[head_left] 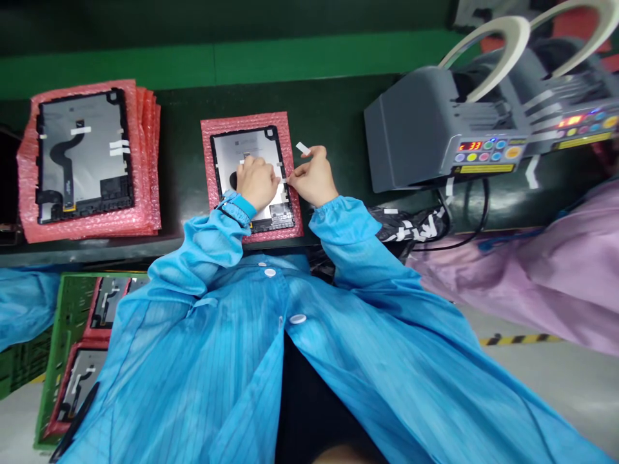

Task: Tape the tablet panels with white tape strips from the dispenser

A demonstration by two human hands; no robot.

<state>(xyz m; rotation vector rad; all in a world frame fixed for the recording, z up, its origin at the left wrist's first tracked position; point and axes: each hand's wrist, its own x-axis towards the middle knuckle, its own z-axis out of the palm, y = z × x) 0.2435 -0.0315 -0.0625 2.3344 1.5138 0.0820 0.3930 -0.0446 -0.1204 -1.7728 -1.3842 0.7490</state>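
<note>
A tablet screen panel (226, 147), grey-backed with a black frame, lies on a pink bubble-wrap sheet (211, 129) in front of me. My left hand (258, 182) rests on the panel with curled fingers. Its thumb is close to the panel's right edge, and what lies under the fingers is hidden. My right hand (315, 178) pinches a short white tape strip (283, 181) at that edge between thumb and forefinger. A second white tape piece (302, 148) sticks up from another finger of this hand.
Stacked bubble wrap (149, 161) with another panel (99, 138) on top stands left. Grey tape dispensers (411, 129) stand right, with a black cable (485, 206) below. A green crate (51, 367) of panels is lower left. A co-worker's pink sleeve (546, 258) reaches in from the right.
</note>
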